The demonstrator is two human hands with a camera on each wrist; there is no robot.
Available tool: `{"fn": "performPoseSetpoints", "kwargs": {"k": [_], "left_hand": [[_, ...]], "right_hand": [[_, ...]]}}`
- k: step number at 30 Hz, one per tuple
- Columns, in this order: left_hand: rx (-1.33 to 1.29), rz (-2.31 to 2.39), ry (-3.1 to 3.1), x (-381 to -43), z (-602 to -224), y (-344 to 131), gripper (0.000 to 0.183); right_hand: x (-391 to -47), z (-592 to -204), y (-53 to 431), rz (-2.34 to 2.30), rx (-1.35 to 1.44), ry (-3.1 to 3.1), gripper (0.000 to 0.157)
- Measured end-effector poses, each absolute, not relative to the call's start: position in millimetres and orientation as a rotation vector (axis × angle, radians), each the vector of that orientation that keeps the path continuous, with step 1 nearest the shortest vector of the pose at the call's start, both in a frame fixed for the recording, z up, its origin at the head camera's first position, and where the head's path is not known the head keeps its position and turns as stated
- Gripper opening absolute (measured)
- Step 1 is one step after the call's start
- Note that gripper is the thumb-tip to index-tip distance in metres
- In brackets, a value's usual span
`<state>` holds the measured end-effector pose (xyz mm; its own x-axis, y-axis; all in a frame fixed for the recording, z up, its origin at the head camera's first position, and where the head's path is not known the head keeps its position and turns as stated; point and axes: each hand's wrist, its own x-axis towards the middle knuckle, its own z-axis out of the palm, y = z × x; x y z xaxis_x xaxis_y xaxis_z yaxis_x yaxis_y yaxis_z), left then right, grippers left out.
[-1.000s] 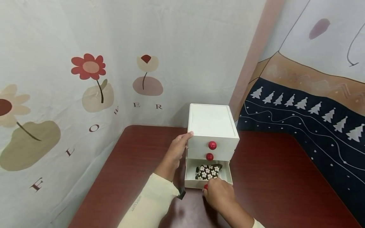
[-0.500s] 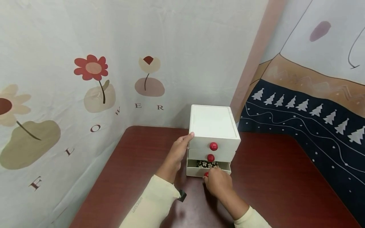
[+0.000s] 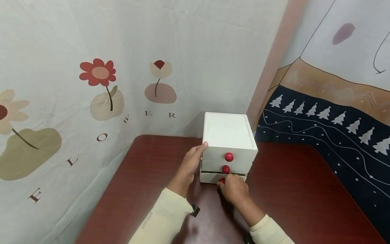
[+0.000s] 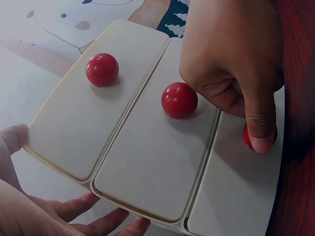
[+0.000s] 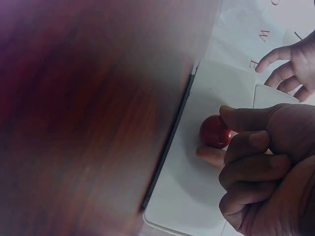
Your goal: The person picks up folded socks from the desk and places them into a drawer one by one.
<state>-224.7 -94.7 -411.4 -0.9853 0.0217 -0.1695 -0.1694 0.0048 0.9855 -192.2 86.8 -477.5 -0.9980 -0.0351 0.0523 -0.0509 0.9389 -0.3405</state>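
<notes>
A small white drawer cabinet (image 3: 230, 130) with three stacked drawers stands on the table, each drawer bearing a round red knob. My left hand (image 3: 190, 162) rests against its left side, thumb at the top front edge and fingers spread along the wall. Thumb and forefinger of my right hand (image 3: 234, 188) pinch the knob (image 5: 215, 132) of the bottom drawer (image 4: 236, 187), the other fingers curled in. That drawer is nearly closed, only a thin dark gap showing above its front in the head view. Its contents are hidden. The top knob (image 4: 102, 70) and middle knob (image 4: 179, 100) are untouched.
The dark red wooden table (image 3: 289, 189) extends around the cabinet. Close behind hangs a pale curtain (image 3: 195, 61) with printed flowers and letters, and a navy tree-patterned cloth (image 3: 323, 135) hangs to the right. A small black piece (image 3: 195, 210) sits at my left cuff.
My right hand has pushed the bottom drawer inward from well out to nearly closed. The black flower-patterned item inside has gone out of sight. My left hand stays on the cabinet's side.
</notes>
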Motion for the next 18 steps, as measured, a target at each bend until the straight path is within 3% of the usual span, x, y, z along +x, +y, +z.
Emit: {"fn": "performPoseSetpoints", "kwargs": {"k": [18], "left_hand": [[-0.135, 2.123, 2.126, -221.2, -406.9, -92.8, 0.078]], "right_hand": [[-198.1, -479.1, 91.8, 0.73, -0.067, -3.041, 0.037]]}}
